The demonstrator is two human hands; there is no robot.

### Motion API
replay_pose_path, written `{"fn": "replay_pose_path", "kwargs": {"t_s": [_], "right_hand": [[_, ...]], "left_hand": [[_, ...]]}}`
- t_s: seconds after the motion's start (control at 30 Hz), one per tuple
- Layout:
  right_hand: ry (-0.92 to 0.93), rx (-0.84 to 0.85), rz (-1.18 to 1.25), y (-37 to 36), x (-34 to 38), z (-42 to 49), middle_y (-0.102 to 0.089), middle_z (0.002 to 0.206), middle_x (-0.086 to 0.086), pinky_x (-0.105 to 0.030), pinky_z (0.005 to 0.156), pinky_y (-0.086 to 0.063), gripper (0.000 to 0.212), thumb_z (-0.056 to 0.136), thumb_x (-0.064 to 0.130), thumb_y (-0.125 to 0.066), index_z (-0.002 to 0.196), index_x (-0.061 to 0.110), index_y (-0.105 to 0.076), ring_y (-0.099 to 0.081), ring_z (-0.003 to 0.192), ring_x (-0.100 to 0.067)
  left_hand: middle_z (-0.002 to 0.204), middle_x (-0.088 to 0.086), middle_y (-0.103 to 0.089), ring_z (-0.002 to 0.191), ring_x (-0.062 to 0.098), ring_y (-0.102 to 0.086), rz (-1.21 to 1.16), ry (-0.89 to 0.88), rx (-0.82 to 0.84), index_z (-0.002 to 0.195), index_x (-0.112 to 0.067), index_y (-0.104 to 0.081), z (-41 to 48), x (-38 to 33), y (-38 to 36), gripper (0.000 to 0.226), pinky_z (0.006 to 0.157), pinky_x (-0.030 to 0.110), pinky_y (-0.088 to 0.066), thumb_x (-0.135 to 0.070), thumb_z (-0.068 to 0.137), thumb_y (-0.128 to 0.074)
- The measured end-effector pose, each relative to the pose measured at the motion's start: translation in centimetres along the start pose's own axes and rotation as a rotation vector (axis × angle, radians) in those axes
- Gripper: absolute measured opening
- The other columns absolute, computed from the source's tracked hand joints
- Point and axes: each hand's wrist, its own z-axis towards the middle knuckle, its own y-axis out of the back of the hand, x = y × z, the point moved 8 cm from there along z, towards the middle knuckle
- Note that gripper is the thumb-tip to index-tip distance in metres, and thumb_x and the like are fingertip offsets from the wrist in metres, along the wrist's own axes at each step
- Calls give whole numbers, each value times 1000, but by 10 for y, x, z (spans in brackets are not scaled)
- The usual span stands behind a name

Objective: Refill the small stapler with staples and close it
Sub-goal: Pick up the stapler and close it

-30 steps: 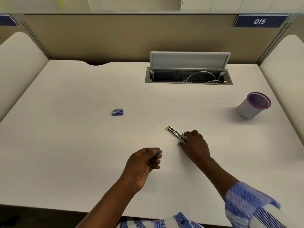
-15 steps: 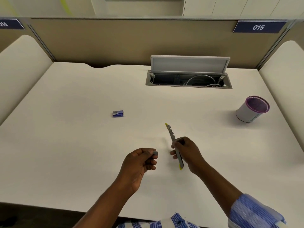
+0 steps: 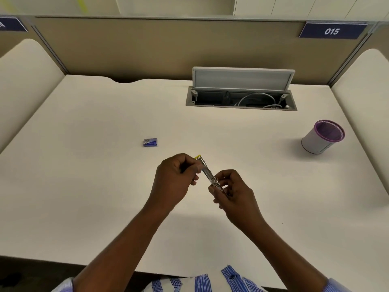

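1. Two hands meet over the middle of the counter [image 3: 88,186], and the small stapler [image 3: 207,173] sits between them, lifted off the surface and tilted, its yellow tip pointing far and left.
2. My right hand [image 3: 235,194] is clenched on the stapler's near end, thumb and fingers [image 3: 219,180] pinching the metal body so the open channel faces my left hand.
3. My left hand [image 3: 174,180] is closed around something small at the stapler's far half; I judge it to be the strip of staples, though my fingers hide it and I cannot tell for sure.
4. To do this step well, I should hold the right hand steady, line the strip up with the channel's length, and slide it in flat, not at an angle, so no leg catches on the rail.
5. Only once the strip seats fully should I press the top shut, listening for the click.
6. The blue staple box [image 3: 150,142] lies on the counter, far and left of my hands, well apart; the purple-rimmed cup [image 3: 322,137] stands far right, out of the way.
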Motion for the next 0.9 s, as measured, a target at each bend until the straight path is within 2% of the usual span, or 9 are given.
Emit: {"fn": "replay_pose_path", "kwargs": {"t_s": [0.07, 0.27, 0.47, 0.57, 0.9], "right_hand": [[22, 1, -15, -1, 4, -1, -70, 94, 13, -52, 65, -58, 21, 90, 30, -70, 101, 40, -55, -68, 69, -23], [31, -8, -25, -3, 9, -3, -70, 93, 11, -53, 66, -58, 22, 90, 29, -71, 102, 38, -55, -68, 70, -25], [26, -6, -22, -7, 10, -5, -69, 93, 13, -51, 66, -58, 22, 90, 29, -71, 101, 40, -56, -69, 69, -19], [29, -5, -29, -10, 9, -6, -68, 93, 16, -50, 67, -59, 22, 90, 29, -71, 101, 41, -56, -70, 69, -18], [39, -30, -54, -14, 10, -13, -68, 92, 13, -49, 66, -58, 21, 90, 27, -70, 101, 38, -55, -67, 69, -23]], "left_hand": [[73, -9, -75, 60, 8, -70, 60, -24, 21, 79, -20, -74, 1, -4, -2, 12, 57, 15, -53, -13, 89, -70], [73, -14, -70, 71, 14, -68, 247, -154, 28, 83, -12, -74, -4, -21, -5, 10, 71, 31, -57, -10, 90, -68], [75, -13, -65, 70, 5, -61, 385, -268, 0, 83, -16, -74, -7, -28, -5, 12, 68, 20, -47, -11, 91, -67], [78, -7, -69, 73, 10, -61, 425, -299, -3, 80, -15, -72, -8, -28, -6, 12, 72, 23, -47, -9, 90, -67], [83, -5, -71, 75, 12, -62, 472, -206, 3, 79, -16, -71, -11, -22, -4, 13, 71, 28, -49, -13, 90, -68]]}}
